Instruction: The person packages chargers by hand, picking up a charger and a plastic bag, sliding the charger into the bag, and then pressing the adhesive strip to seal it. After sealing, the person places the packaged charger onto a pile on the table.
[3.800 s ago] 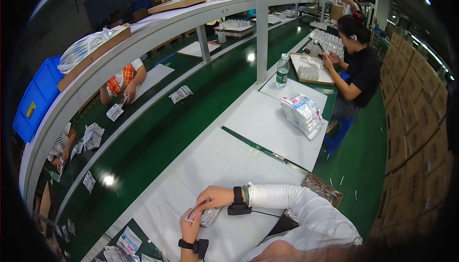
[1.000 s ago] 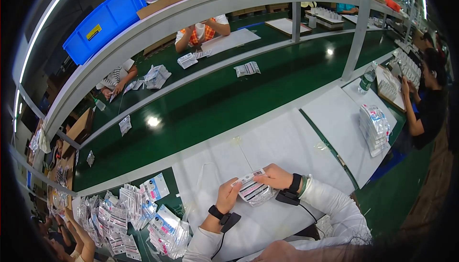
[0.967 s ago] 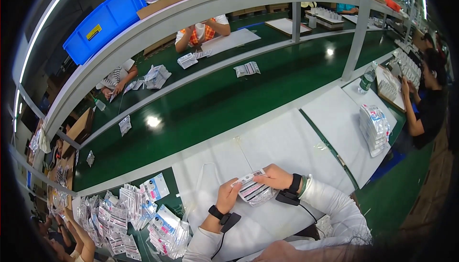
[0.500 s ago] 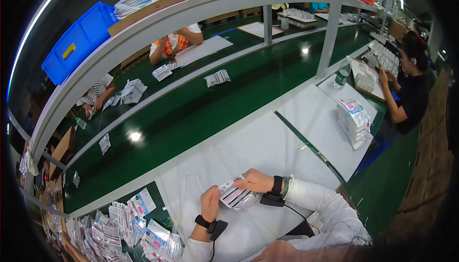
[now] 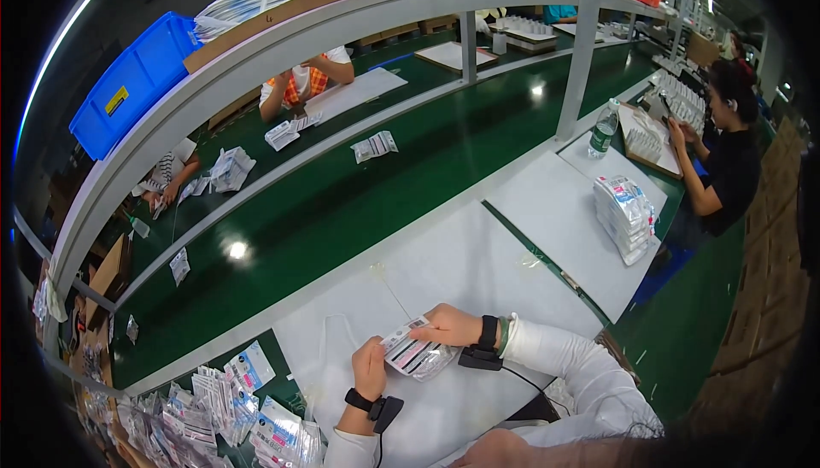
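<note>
Above the white work board [image 5: 325,306] I hold a flat silver-and-white printed pouch [image 5: 418,355] between both hands. My left hand [image 5: 370,367] is closed on the pouch's left edge. My right hand [image 5: 448,325] pinches its upper right part, thumb on top. The printed side faces up, and the clear, shiny lower part hangs toward me. Both wrists wear black straps with small boxes and cables. Left of the board lies a heaped pile of similar pouches [image 5: 201,408], apart from my hands.
A stack of pouches [image 5: 623,216] stands on the right-hand board, near a water bottle [image 5: 602,131]. Beyond runs a green conveyor belt [image 5: 299,203] with scattered pouches. A blue bin [image 5: 132,84] sits on the overhead shelf. Co-workers sit across the belt and at right [image 5: 726,152].
My view has shifted slightly, so the surroundings sit a little further left. Both hands keep their grip on the pouch, which is nearly in the same place.
</note>
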`<state>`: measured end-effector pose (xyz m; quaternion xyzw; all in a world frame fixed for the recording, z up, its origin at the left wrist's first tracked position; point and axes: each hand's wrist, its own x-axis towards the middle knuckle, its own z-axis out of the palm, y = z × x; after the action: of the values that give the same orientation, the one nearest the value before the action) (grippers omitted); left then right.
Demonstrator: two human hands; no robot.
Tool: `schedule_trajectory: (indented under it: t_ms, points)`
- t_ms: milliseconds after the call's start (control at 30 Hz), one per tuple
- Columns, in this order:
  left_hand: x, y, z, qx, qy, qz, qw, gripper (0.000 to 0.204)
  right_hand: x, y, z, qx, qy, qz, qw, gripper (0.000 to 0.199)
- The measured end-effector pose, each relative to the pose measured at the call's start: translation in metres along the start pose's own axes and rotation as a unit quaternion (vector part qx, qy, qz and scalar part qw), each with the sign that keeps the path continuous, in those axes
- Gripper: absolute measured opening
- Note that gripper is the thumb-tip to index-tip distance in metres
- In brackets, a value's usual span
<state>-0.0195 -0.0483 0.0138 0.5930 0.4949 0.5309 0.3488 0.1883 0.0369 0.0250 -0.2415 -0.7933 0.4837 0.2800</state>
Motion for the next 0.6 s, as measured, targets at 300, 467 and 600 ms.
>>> schedule_trajectory:
  t_ms: [300, 467, 600]
  points:
    - [0.0029, 0.0071, 0.0004, 0.047, 0.014, 0.023, 0.999, 0.025, 0.0002, -0.0006, -0.0018, 0.0, -0.012, 0.004, 1.0, 0.045]
    - [0.0016, 0.0047, -0.0025, 0.057, -0.007, -0.003, 0.998, 0.028, 0.0003, -0.001, -0.0024, -0.008, -0.008, 0.007, 1.0, 0.043]
    - [0.0025, 0.0067, -0.0024, 0.054, 0.0, 0.014, 0.998, 0.022, 0.001, -0.0027, -0.0021, -0.012, -0.004, -0.002, 1.0, 0.043]
